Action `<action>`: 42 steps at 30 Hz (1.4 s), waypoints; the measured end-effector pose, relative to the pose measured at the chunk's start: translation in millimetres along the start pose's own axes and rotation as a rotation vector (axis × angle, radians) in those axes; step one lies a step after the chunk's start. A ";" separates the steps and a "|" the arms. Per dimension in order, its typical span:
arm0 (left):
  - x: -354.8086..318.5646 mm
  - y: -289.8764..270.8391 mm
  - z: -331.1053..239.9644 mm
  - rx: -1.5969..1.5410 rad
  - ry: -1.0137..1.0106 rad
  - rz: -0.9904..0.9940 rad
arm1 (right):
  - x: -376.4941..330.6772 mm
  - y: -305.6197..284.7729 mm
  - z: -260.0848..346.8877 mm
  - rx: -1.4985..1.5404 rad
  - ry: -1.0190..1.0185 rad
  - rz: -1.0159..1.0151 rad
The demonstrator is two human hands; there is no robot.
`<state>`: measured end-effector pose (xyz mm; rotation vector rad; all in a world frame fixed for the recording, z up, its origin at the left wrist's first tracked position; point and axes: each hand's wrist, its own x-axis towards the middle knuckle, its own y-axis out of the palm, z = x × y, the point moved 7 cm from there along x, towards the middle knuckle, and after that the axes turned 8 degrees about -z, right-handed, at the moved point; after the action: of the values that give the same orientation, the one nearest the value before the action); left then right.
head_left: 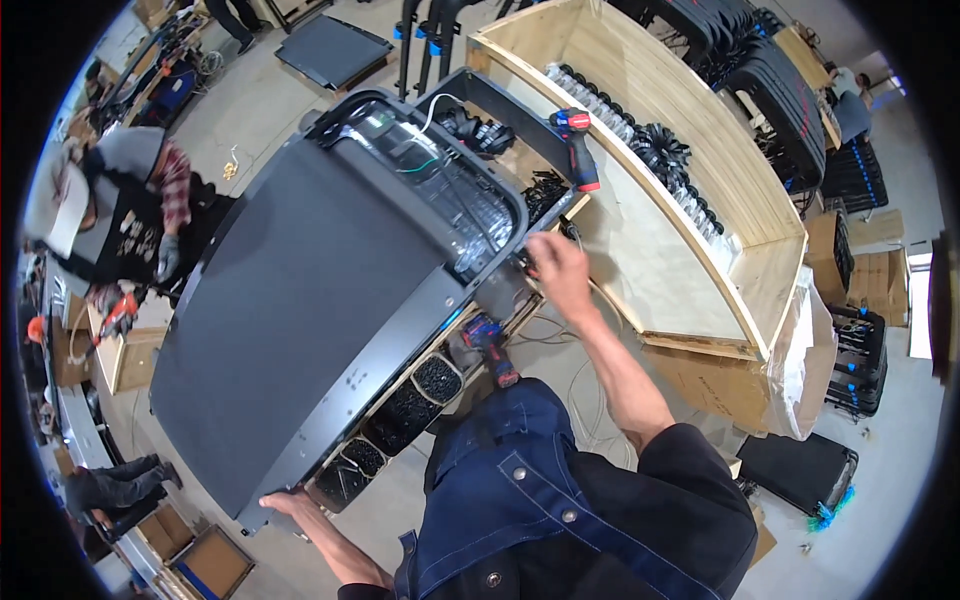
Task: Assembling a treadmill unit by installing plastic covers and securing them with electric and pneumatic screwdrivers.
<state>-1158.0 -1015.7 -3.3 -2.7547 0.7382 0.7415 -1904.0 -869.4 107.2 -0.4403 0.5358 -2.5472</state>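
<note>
A large dark flat panel (300, 300) with a black frame lies tilted in front of me, its far end open and showing wires and a metal grille (450, 200). My left hand (285, 503) grips the panel's near lower corner. My right hand (555, 268) reaches to the panel's right edge, fingers closed on the black frame near its corner. A red and blue power drill (492, 345) hangs just under that edge, near my apron.
A big wooden crate (700, 170) stands to the right, with black fan parts and another drill (577, 145) on its rim. Bins of black screws (410, 395) sit below the panel. Another person (120, 220) works at the left. Cardboard boxes and black cases stand at the right.
</note>
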 end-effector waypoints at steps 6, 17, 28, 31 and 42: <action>10.5 -1.4 1.0 0.108 -0.109 0.000 | 60.0 -54.8 -160.3 -0.536 0.149 0.266; 19.2 19.2 15.3 0.237 -0.109 0.045 | 79.6 -23.2 -449.6 0.053 0.616 0.083; 19.6 -55.4 -16.7 0.532 -0.090 0.044 | 101.5 10.1 -394.9 -0.495 0.311 0.138; -1.3 -68.2 11.1 0.227 -0.051 0.127 | 114.2 -41.0 -358.3 -0.364 0.318 0.050; 81.8 -140.1 155.1 1.046 0.460 0.090 | 6.6 -235.0 -63.4 0.780 0.234 0.030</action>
<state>-1089.6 -882.2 -170.2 -1.8990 0.9623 -0.2718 -2028.9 -666.9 158.6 0.1471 -0.3844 -2.5403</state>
